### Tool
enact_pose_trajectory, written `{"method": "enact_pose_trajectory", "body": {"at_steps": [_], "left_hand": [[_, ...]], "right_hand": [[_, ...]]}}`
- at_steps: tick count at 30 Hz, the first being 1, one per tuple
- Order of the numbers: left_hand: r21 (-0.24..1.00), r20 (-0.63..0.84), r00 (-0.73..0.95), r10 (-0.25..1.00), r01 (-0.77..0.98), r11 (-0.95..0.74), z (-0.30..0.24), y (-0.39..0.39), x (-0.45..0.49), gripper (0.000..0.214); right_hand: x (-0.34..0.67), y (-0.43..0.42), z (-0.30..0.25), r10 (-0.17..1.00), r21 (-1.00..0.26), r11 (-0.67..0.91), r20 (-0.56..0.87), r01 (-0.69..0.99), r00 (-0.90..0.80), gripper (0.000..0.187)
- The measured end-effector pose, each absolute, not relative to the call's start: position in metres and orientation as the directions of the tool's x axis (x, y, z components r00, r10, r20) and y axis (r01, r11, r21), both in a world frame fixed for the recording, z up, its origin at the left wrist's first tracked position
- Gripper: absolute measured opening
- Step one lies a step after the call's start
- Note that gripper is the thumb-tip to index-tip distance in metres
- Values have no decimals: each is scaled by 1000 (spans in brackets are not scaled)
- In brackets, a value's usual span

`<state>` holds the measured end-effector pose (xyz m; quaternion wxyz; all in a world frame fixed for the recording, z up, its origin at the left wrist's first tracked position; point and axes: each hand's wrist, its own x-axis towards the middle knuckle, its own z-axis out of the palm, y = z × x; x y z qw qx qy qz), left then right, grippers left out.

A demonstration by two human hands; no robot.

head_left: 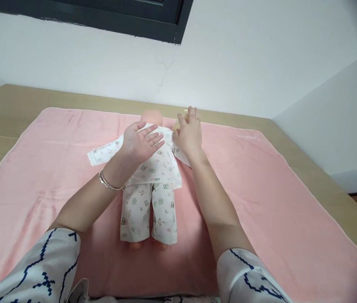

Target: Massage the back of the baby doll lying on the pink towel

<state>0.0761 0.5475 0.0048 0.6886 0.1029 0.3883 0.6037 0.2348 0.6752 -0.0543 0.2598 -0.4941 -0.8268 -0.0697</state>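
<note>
A baby doll (151, 117) lies on its back in a white printed top (162, 168) and matching trousers (137, 210). Its feet show below the trouser hems. My left hand (142, 145) is over the doll's chest, palm turned up and fingers spread, holding nothing. Just right of the doll's head, my right hand (190, 132) has its fingers around a small yellowish object (176, 125); most of it is hidden, so its kind is unclear. One sleeve (102, 153) stretches out to the left, while the other is partly covered by my right hand.
A pink blanket (244, 189) lies under the doll, with some creases on the left. It covers much of a wooden table (311, 164). Behind stands a white wall (102, 63) with a dark frame (166, 33) at the top.
</note>
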Motion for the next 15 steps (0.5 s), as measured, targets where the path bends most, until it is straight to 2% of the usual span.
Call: {"method": "enact_pose_trajectory", "body": {"at_steps": [4, 9, 13, 15], "left_hand": [[640, -417, -36, 908, -721, 265, 15, 530, 79, 52], [656, -417, -2, 909, -692, 300, 26, 510, 89, 47], [665, -299, 81, 951, -697, 269, 39, 496, 91, 52], [686, -244, 83, 966, -690, 233, 45, 491, 83, 56]], "right_hand": [[233, 668, -51, 779, -145, 517, 489, 844, -393, 51], [218, 622, -31, 740, -239, 543, 590, 805, -323, 50], [200, 559, -24, 599, -288, 787, 568, 546, -564, 56], [194, 528, -26, 519, -318, 854, 588, 412, -621, 64]]}}
